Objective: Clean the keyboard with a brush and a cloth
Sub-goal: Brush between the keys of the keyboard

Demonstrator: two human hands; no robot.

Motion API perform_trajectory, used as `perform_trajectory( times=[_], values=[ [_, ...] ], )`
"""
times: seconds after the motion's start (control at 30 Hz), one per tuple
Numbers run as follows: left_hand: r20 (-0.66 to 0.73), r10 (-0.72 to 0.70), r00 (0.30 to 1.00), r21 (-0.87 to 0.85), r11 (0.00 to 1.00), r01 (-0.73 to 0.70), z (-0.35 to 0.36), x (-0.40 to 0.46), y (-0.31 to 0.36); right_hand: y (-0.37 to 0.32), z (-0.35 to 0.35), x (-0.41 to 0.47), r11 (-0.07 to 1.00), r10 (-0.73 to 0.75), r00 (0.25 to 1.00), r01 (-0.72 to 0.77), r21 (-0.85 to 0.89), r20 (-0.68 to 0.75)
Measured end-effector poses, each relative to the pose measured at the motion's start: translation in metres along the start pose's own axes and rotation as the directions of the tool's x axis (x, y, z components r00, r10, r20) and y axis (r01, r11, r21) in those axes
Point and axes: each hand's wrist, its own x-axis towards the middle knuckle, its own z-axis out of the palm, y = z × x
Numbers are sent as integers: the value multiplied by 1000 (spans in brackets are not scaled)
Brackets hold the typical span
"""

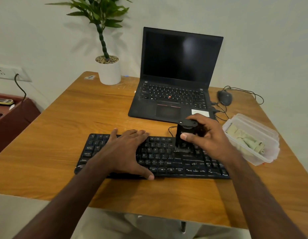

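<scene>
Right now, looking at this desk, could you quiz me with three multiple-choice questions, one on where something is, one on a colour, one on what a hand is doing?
1. Where is the cloth?
A. In the clear plastic container to the right of the keyboard
B. Draped over the laptop
C. Under the plant pot

2. What colour is the plant pot?
A. Red
B. White
C. Black

3. What is the right hand doing?
A. Lying flat on the table
B. Gripping the brush upright on the keys
C. Holding the mouse

Answers: 1 A, pale fabric lies bunched inside the tub. 2 B, the pot is plain white. 3 B, fingers wrap the black brush.
</scene>
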Motion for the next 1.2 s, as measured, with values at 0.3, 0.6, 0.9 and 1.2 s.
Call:
perform_trajectory(
  times=[0.3, 0.6, 0.9, 1.2],
  values=[
    [-12, 31, 999, -5, 1000, -31, 0, 6, 12, -1, 50, 11, 997, -40, 999, 39, 73, 6],
    [10, 7, 1000, -24, 1000, -6, -2, 9, 4, 11, -5, -3, 998, 59, 998, -59, 3, 25],
    [21, -2, 1000, -24, 1000, 3, -10, 19, -1, 15, 8, 1, 998, 50, 998, -48, 46, -46],
    [-2, 10, 1000, -49, 999, -10, -7, 21, -5, 16, 1, 4, 999, 35, 999, -35, -11, -3]
  ],
)
